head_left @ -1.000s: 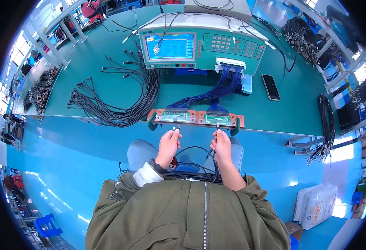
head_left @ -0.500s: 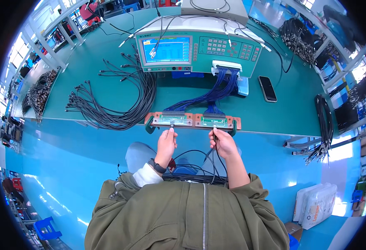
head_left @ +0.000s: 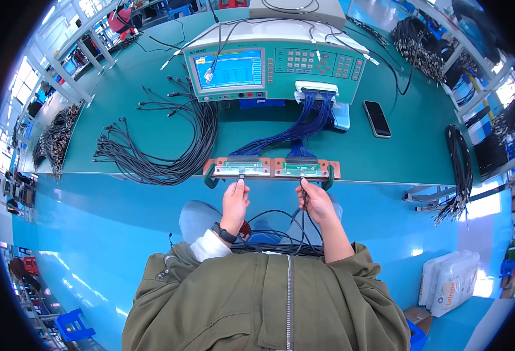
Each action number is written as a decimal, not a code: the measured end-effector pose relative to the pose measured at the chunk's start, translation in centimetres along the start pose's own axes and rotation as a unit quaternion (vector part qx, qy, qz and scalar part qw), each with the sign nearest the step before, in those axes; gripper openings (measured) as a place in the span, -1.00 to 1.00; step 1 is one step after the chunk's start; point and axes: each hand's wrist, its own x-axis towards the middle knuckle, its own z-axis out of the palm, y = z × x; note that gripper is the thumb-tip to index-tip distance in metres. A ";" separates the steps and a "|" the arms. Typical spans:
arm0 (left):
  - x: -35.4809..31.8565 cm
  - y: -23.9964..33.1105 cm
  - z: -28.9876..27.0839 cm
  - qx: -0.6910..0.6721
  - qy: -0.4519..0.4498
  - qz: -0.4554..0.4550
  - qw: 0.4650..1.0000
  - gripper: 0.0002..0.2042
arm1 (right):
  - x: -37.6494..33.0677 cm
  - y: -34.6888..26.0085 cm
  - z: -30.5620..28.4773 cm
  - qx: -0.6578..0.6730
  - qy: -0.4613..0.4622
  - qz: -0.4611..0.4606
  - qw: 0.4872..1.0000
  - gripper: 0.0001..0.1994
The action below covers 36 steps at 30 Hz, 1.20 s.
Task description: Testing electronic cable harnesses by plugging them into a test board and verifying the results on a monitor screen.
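Note:
My left hand [head_left: 234, 205] pinches the small plug at one end of a black cable, right at the front of the left test board [head_left: 243, 167]. At the right test board [head_left: 303, 169], my right hand [head_left: 317, 202] grips another plug, and its black cable [head_left: 302, 225] trails down to my lap. Both boards are green under clear covers, on an orange-brown fixture [head_left: 334, 169] clamped to the table edge. Blue wires [head_left: 286, 137] join them to the tester [head_left: 272, 73], whose screen [head_left: 227, 69] is lit. Whether the plugs are fully seated is too small to tell.
A large bundle of black cables [head_left: 196, 140] lies left of the fixture. A phone [head_left: 377, 119] rests at the right, and more cables [head_left: 457, 167] hang over the table's right edge. Cable heaps [head_left: 58, 134] sit at the far left. White bags [head_left: 452, 284] stand on the floor.
The view has shifted slightly. Both hands stay at the two boards, with the plugs still pinched, and the arms have barely moved.

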 end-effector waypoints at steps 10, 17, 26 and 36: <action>1.5 3.2 -4.5 0.225 -0.076 -0.006 0.971 -0.76 | -4.0 0.2 -6.1 -0.002 0.035 -0.017 0.999 -0.84; -1.0 3.0 -30.2 0.740 0.079 -0.081 0.663 -0.82 | -18.8 2.6 -23.7 -0.093 0.446 -0.163 0.875 -0.84; -3.4 4.5 -28.7 0.605 0.269 -0.096 0.744 -0.47 | -23.0 -4.5 -20.6 -0.308 0.373 0.217 0.848 -0.58; 6.2 6.0 -10.5 -0.146 0.085 -0.100 0.981 -0.62 | -10.4 -7.9 1.0 -0.276 -0.083 -0.165 0.943 -0.75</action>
